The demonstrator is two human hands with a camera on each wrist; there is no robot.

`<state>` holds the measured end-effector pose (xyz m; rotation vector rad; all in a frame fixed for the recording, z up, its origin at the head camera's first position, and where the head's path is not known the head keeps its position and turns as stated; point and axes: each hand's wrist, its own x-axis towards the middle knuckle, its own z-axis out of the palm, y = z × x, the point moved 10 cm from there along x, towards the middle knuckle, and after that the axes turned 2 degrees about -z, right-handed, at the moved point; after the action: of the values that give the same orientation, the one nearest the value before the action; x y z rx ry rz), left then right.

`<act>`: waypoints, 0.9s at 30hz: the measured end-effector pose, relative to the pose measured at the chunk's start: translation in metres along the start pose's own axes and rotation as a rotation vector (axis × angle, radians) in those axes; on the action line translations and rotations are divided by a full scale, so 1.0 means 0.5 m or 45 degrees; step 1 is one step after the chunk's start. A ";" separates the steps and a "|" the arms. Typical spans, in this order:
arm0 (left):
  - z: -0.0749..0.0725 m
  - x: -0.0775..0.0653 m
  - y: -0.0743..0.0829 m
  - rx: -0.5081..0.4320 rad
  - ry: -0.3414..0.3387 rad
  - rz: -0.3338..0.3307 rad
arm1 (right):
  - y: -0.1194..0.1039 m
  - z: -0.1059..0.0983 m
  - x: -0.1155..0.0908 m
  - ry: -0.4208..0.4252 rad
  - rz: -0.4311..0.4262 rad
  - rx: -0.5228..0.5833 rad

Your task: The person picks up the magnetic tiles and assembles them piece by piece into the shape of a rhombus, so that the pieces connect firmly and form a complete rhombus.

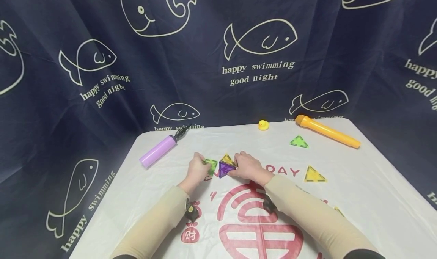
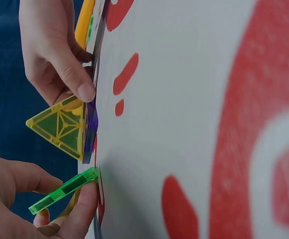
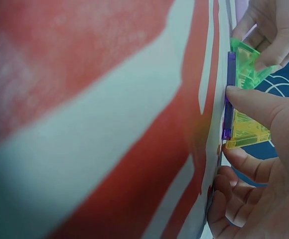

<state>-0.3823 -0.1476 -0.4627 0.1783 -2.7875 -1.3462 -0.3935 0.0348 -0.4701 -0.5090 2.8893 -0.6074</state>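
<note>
Bumping is threatening collapse, I'm judging: my left hand [image 1: 198,168] is pinching the green tile [image 1: 212,166], nine o'clock from the purple tile [image 1: 226,170] my right hand [image 1: 250,166] is gripping alongside the yellow tile [image 2: 60,127].

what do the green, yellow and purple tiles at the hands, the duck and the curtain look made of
Green tile, yellow tile and purple tile: glossy, likely hard plastic, tinted and see-through. Duck: smooth, perhaps plastic or rubber, by its rounded shape; too small to tell which. Curtain: matte, probably fabric, given its folds.
</note>
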 end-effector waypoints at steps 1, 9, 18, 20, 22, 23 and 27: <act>0.004 0.000 0.001 -0.007 -0.010 -0.004 | 0.000 0.000 0.000 -0.001 0.001 0.001; 0.032 0.001 0.005 -0.075 -0.074 -0.051 | -0.010 -0.006 -0.005 0.016 -0.023 0.001; 0.046 0.001 0.022 0.000 -0.088 0.009 | -0.013 -0.010 -0.009 0.025 -0.032 0.001; 0.050 0.001 0.021 0.001 -0.100 0.019 | -0.014 -0.011 -0.009 0.028 -0.037 0.005; 0.053 0.001 0.021 -0.008 -0.114 0.021 | -0.014 -0.010 -0.009 0.027 -0.042 0.005; 0.054 0.000 0.022 -0.012 -0.115 0.028 | -0.014 -0.010 -0.009 0.026 -0.043 0.004; 0.055 -0.001 0.026 -0.023 -0.120 0.052 | -0.013 -0.007 -0.007 0.022 -0.045 0.004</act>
<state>-0.3852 -0.1181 -0.4696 0.0584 -2.8374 -1.4056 -0.3892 0.0319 -0.4642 -0.5586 2.9012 -0.6241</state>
